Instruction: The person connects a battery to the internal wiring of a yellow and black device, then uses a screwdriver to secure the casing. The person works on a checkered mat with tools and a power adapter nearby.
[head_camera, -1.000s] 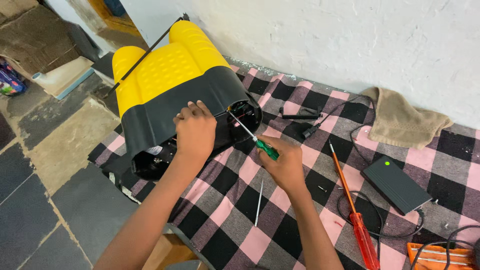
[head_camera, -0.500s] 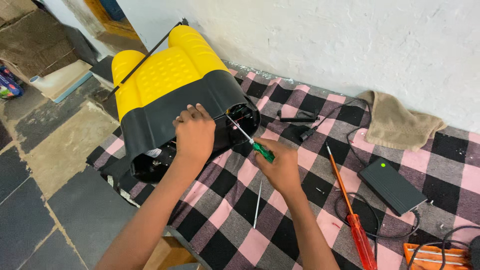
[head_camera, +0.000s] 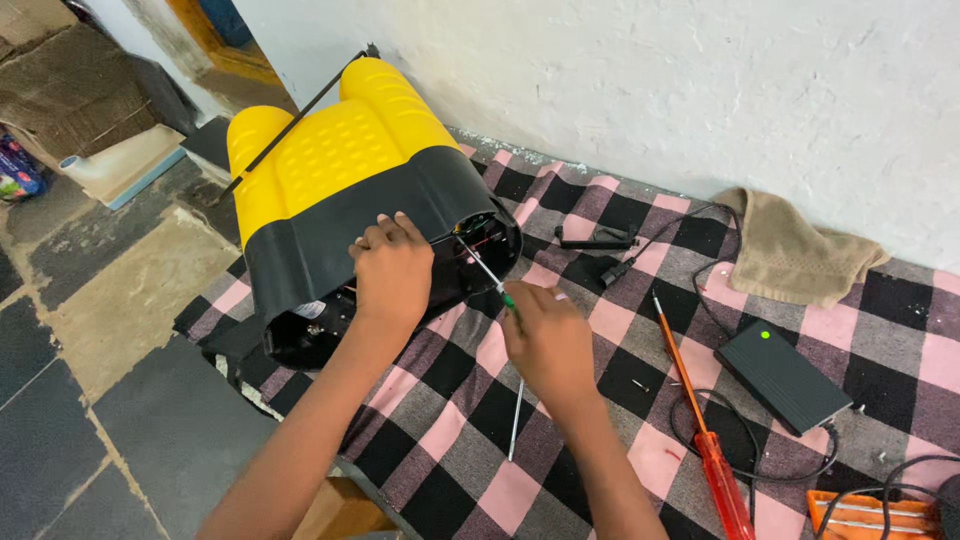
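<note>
Checked pink-and-black cloth (head_camera: 480, 420) on a stone floor, white wall behind. I see the yellow-and-black casing (head_camera: 350, 180) lying on the cloth's far left part. Left hand (head_camera: 393, 272) pressed flat on its black open end, fingers together. Right hand (head_camera: 548, 342) just right of that end, clamped on a green-handled screwdriver (head_camera: 490, 280), tip inside the casing. Orange screwdriver (head_camera: 700, 430) and dark flat box (head_camera: 782, 375) lie further right
</note>
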